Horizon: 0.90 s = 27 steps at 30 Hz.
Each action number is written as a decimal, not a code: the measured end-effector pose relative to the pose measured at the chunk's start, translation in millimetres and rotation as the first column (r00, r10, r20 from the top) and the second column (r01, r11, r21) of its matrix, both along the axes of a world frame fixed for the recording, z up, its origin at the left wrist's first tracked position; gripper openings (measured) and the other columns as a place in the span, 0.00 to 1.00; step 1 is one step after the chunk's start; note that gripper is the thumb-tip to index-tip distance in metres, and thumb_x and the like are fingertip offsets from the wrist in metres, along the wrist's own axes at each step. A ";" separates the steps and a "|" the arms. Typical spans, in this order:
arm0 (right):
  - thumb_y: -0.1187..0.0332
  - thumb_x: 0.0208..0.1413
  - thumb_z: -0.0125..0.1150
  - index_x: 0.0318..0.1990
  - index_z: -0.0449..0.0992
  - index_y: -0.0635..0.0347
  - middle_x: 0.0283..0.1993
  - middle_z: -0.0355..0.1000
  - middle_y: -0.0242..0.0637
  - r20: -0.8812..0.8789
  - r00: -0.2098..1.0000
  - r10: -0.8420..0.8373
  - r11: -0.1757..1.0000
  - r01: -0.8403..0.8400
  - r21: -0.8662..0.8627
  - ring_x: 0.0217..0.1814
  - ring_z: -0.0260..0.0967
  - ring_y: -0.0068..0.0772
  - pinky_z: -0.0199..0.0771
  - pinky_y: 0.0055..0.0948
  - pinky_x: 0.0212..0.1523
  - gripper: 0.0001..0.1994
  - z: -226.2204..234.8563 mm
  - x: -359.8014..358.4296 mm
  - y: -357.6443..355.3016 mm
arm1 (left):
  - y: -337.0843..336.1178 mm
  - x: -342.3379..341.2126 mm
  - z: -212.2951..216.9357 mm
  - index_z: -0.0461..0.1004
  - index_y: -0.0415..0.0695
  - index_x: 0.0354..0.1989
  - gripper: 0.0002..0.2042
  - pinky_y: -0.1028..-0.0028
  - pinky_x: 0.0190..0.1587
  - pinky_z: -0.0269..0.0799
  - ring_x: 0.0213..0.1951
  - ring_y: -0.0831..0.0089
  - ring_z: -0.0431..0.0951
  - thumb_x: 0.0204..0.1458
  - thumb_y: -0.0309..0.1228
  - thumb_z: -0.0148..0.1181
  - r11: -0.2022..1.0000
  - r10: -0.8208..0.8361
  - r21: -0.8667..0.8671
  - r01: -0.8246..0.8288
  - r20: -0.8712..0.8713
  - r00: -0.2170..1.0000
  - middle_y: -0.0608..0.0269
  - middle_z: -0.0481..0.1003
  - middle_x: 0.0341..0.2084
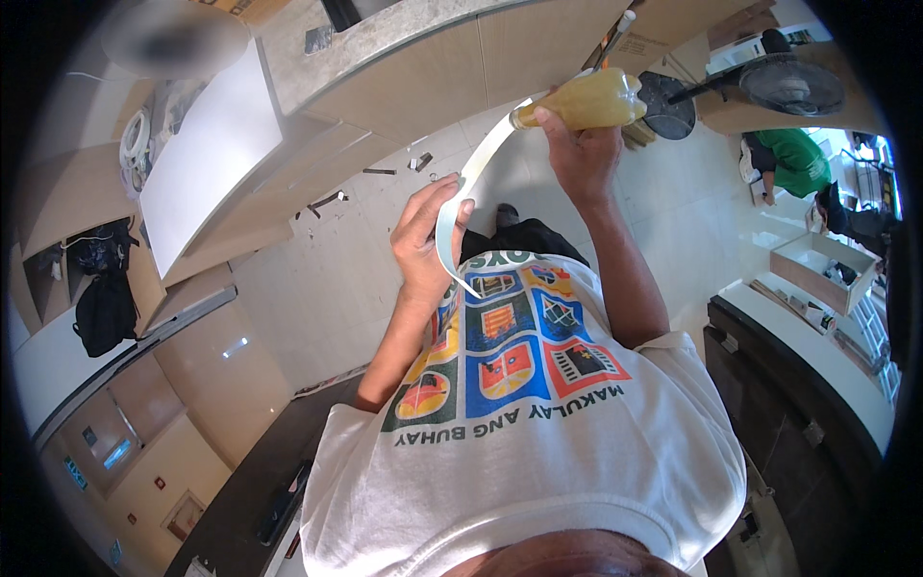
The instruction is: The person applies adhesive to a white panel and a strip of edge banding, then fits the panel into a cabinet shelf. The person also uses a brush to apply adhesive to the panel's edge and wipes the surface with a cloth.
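Note:
My right hand (588,159) is wrapped round a clear plastic bottle (594,101) filled with yellowish stuff. The bottle lies nearly on its side, its neck pointing left. Between the fingers and thumb of my left hand (421,233) is a thin, flexible white strip (486,154). It curves down from the bottle's mouth, past the left fingers, to a loose lower end in front of my shirt. The strip's upper end is at the bottle's neck; whether they touch I cannot tell.
Ahead runs a pale cabinet (413,82) with a stone-like top. Dark scraps (327,202) lie on the tiled floor. Right of me are a black fan (791,85), a crouching person in green (800,163) and an open drawer box (817,269). A black backpack (106,308) hangs at left.

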State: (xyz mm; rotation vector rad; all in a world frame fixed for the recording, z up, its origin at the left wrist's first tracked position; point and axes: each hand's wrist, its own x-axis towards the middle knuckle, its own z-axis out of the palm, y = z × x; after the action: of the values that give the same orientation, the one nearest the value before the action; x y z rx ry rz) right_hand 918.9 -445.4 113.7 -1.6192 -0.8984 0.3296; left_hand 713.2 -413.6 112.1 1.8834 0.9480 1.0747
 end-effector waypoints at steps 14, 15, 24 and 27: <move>0.72 0.54 0.70 0.47 0.77 0.64 0.43 0.80 0.40 -0.042 0.999 0.008 0.998 -0.006 0.057 0.45 0.78 0.30 0.78 0.30 0.47 0.14 -17.8 10.1 -3.5 | -12.9 -7.3 2.4 0.81 0.39 0.45 0.14 0.68 0.49 0.79 0.47 0.62 0.83 0.49 0.20 0.71 1.000 0.028 0.000 -0.028 -0.004 1.000 0.51 0.81 0.44; 0.70 0.53 0.72 0.45 0.79 0.63 0.41 0.81 0.39 0.013 1.000 0.020 0.998 -0.021 0.064 0.43 0.80 0.30 0.80 0.31 0.44 0.14 -19.5 9.6 -3.3 | -14.5 -7.4 2.3 0.81 0.39 0.45 0.14 0.68 0.49 0.79 0.47 0.62 0.83 0.49 0.20 0.71 1.000 0.030 -0.006 -0.030 0.014 0.999 0.51 0.81 0.44; 0.76 0.53 0.69 0.45 0.78 0.65 0.45 0.79 0.40 -0.092 0.993 0.071 0.997 -0.067 0.045 0.46 0.77 0.30 0.76 0.29 0.50 0.12 -19.3 10.2 -8.7 | -21.8 -18.0 5.0 0.82 0.40 0.45 0.14 0.69 0.50 0.78 0.47 0.64 0.82 0.49 0.20 0.71 0.992 0.098 -0.083 -0.097 0.014 0.995 0.51 0.81 0.44; 0.77 0.53 0.70 0.46 0.78 0.65 0.45 0.79 0.39 0.156 0.980 0.122 0.988 -0.134 0.072 0.46 0.77 0.30 0.76 0.29 0.49 0.13 -24.9 6.9 -7.3 | -24.0 -18.0 7.3 0.82 0.40 0.46 0.14 0.69 0.50 0.77 0.47 0.64 0.82 0.50 0.20 0.71 0.979 0.125 -0.162 -0.125 -0.011 0.992 0.52 0.81 0.44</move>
State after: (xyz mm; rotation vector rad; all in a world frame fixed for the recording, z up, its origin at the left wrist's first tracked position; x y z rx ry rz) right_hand 925.8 -452.7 88.8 -1.5289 -1.1215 0.2577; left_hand 695.2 -437.6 119.4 1.7102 1.1322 1.0363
